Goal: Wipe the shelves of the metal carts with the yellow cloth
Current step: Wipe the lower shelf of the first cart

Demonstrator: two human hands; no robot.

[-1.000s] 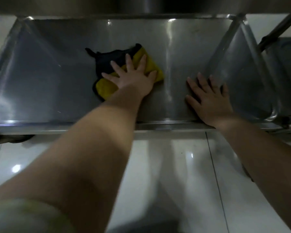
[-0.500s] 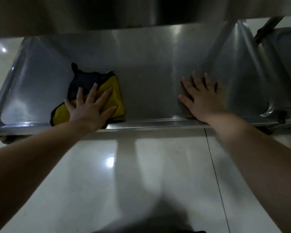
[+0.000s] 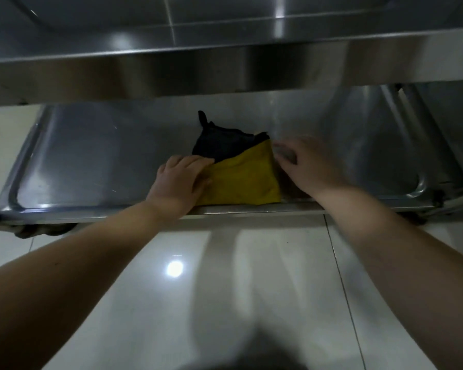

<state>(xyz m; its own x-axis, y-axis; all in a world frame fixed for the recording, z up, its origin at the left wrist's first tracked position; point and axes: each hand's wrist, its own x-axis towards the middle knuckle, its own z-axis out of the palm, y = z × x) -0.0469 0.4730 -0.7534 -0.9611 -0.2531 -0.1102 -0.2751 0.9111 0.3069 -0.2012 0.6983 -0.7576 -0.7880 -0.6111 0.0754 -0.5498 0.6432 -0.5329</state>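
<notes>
I see the yellow cloth (image 3: 247,180) on the lower shelf (image 3: 91,161), against its front lip. My left hand (image 3: 178,180) grips the cloth's left edge with curled fingers. My right hand (image 3: 309,166) is blurred at the right edge, so I can't tell its grasp. Open shelf runs out on both sides.

yellow and black cloth (image 3: 241,177)

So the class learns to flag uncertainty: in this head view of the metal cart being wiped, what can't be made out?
All in the head view:
Right hand: motion blur smears its fingers; contact with the folded yellow-and-dark cloth is unclear.
Left hand: its fingers cover the cloth's edge; pinching or pressing, cannot tell.
Shiny steel lower shelf: its back is hidden behind the front rim of the steel upper shelf.
</notes>
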